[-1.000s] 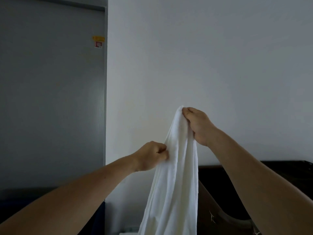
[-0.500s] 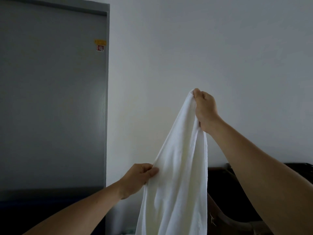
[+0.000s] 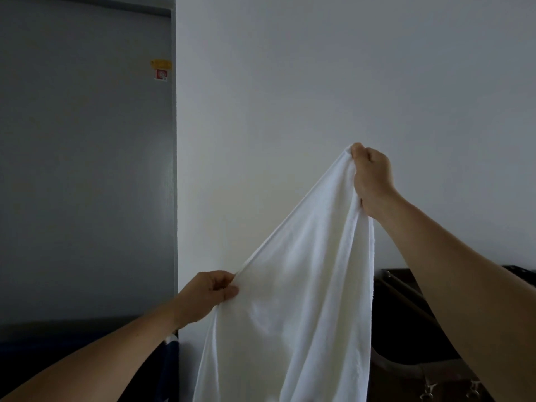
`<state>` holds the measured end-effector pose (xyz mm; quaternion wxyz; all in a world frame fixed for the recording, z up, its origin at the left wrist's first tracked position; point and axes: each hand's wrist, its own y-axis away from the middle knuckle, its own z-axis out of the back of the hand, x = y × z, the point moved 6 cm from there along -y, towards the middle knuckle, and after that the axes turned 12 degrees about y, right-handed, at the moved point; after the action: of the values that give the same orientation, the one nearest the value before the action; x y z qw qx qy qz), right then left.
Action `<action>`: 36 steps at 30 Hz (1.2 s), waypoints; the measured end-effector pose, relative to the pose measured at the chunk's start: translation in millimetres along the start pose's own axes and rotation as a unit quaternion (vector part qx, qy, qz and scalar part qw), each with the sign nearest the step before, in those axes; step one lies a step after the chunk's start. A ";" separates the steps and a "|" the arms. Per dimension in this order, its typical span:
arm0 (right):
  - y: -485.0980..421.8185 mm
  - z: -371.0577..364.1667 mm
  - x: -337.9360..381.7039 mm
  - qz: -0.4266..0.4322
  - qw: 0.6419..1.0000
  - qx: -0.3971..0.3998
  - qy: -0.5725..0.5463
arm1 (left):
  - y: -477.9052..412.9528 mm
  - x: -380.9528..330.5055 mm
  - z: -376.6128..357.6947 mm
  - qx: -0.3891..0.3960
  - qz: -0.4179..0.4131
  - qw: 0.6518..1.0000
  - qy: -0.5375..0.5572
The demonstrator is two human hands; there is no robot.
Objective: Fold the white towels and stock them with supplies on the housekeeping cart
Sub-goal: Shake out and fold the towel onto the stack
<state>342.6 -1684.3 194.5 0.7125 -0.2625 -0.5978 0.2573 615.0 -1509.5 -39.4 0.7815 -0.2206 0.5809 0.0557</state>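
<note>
A white towel (image 3: 293,288) hangs in the air in front of a white wall, its lower part running out of the bottom of the view. My right hand (image 3: 371,178) grips one top corner, held high at the right. My left hand (image 3: 206,294) pinches the towel's upper edge lower down at the left. The edge between the two hands runs taut on a slant. The housekeeping cart's shelves and the supplies are out of view.
A grey door (image 3: 84,169) with a small yellow and red sticker (image 3: 161,69) fills the left. A dark bag or bin (image 3: 412,329) with metal clips stands low at the right, behind the towel and my right arm.
My left hand has slid down and left along the towel's edge while my right hand rose and moved right. The towel has spread from a narrow bunch into a wide slanted sheet.
</note>
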 end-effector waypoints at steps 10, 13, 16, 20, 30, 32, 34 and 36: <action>-4.3 14.4 -14.4 -0.010 1.000 -0.025 0.016 | 12.1 16.9 2.4 0.007 0.116 0.993 0.033; -0.6 18.7 -30.1 -0.004 0.994 0.023 0.111 | 0.9 -18.3 6.4 -0.016 0.111 0.992 0.062; 28.3 -2.8 -45.2 0.018 0.964 0.181 0.192 | -23.4 -73.1 -4.9 0.002 0.083 0.993 0.084; 89.5 -47.3 -40.9 0.030 0.947 0.314 0.067 | -46.1 -132.8 -35.6 0.030 0.008 1.000 -0.005; 131.8 -76.4 -54.7 -0.025 0.930 0.367 0.014 | -33.6 -125.8 -66.8 0.100 -0.039 0.988 -0.110; 121.7 -74.6 -48.1 -0.007 0.947 0.320 0.008 | -33.0 -108.6 -63.8 0.091 -0.020 0.987 -0.130; 106.3 -69.5 -41.0 0.019 0.964 0.263 0.020 | -31.9 -90.1 -54.4 0.079 -0.001 0.983 -0.167; 89.0 -62.0 -34.7 0.040 0.975 0.216 0.027 | -31.1 -69.0 -38.3 0.067 0.024 0.981 -0.180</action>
<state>393.8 -1647.2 99.8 0.7570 -0.1331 -0.4979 0.4017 569.9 -1541.3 24.9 0.8846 -0.1400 0.4386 0.0741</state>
